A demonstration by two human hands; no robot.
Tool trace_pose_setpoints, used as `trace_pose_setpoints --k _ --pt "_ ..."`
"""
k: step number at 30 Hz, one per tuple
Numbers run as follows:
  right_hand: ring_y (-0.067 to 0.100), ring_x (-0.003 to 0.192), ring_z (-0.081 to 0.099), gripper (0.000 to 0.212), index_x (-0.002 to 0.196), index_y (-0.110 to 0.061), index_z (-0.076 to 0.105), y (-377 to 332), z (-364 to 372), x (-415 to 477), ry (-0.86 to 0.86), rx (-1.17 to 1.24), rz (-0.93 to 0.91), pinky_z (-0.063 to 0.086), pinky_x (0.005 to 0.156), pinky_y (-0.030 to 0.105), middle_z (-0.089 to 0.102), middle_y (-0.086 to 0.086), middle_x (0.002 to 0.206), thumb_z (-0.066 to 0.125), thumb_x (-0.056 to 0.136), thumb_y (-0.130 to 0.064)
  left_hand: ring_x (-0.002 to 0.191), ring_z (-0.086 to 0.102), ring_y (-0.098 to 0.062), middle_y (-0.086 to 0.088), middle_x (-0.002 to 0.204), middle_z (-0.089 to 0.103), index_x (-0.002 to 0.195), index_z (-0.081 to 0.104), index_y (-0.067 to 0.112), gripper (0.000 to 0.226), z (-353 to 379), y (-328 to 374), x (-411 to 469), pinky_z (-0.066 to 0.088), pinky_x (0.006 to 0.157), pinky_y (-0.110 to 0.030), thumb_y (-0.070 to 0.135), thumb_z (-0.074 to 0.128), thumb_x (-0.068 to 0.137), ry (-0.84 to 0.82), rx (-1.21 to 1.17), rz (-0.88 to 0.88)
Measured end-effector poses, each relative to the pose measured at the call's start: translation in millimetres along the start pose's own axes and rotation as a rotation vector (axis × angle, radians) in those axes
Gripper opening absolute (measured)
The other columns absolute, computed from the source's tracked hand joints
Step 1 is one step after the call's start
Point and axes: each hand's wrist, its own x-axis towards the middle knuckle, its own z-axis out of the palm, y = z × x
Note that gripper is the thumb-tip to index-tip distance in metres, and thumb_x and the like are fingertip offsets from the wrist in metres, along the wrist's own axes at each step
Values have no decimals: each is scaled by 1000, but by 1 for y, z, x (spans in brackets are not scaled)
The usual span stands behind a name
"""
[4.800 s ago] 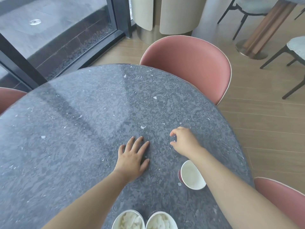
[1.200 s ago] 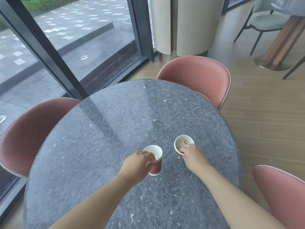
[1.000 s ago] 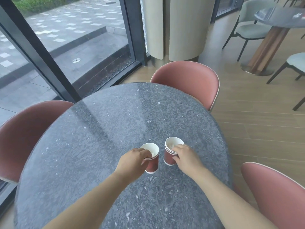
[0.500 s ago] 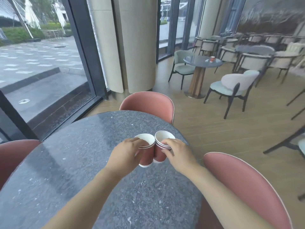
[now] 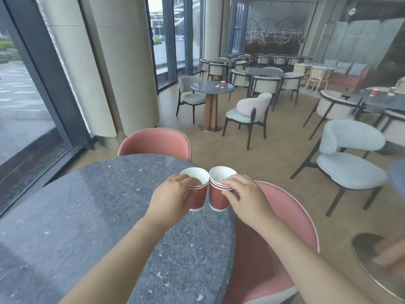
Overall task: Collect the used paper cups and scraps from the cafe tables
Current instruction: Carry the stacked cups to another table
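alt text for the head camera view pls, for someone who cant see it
The left hand holds a red cup and the right hand a stack of red cups, side by side above the edge of a round grey table. Another cup stands on a small table farther back.

The round dark-grey speckled stone tabletop (image 5: 87, 216) is polished and glossy. At 12 o'clock, the red, white-rimmed paper cups (image 5: 217, 199) look matt. At 2 o'clock, the pale rounded armchair (image 5: 350, 170) is nubby cloth on a matt wood-plank floor (image 5: 274, 154).
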Motion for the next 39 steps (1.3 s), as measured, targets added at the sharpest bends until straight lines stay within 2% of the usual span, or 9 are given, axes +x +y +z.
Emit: trace_pose_setpoints --k 12,16,21,23,25,27,30,35,39 --pt "15 94 54 19 97 -15 67 68 -107 -88 139 -185 238 30 77 10 66 0 96 68 79 -10 90 59 -26 -1 94 68 96 67 17 17 74 118 42 50 72 -39 11 56 84 -126 -165 264" --pt "20 92 58 19 97 -14 68 104 -168 -134 202 -247 335 32 78 11 67 0 95 69 78 -8 90 61 -25 1 94 69 95 67 19 18 116 194 58 52 73 -39 12 59 81 -171 -227 373" --pt "17 88 56 20 97 -18 67 157 -252 -205 250 -345 426 34 75 13 66 -3 93 68 79 -10 82 62 -25 1 89 69 91 68 20 16 175 306 67 52 70 -38 12 61 79 -217 -321 495" --pt "16 89 55 21 97 -20 67 179 -283 -235 284 -388 468 40 74 18 66 -5 94 69 79 -11 84 62 -23 3 91 68 92 67 23 18 201 351 68 52 67 -38 14 59 79 -229 -325 529" --pt "15 90 54 22 97 -20 67 200 -315 -263 316 -428 504 38 72 16 66 -6 94 70 78 -11 87 61 -21 6 93 67 93 65 26 17 227 395 68 52 66 -37 18 57 80 -242 -337 564" --pt "16 89 54 22 98 -20 67 219 -348 -291 326 -476 535 35 72 13 66 -6 94 70 78 -11 89 61 -20 7 94 67 93 65 26 17 250 440 67 52 68 -37 18 57 80 -271 -375 606" --pt "18 88 56 22 98 -19 67 242 -395 -332 350 -532 596 41 72 18 67 -5 94 71 77 -11 91 60 -20 8 95 67 93 65 27 17 280 505 66 52 69 -37 17 58 80 -307 -427 661" --pt "20 88 58 22 99 -18 68 271 -456 -389 390 -571 691 39 75 17 66 -4 95 70 78 -11 93 58 -16 11 98 65 96 64 29 19 322 597 63 49 72 -31 20 58 81 -367 -468 748" --pt "21 89 59 22 99 -17 68 295 -486 -418 428 -591 729 45 78 25 66 -2 95 69 79 -8 101 57 -16 11 103 65 100 64 29 20 350 646 66 50 79 -34 22 56 84 -412 -495 815"
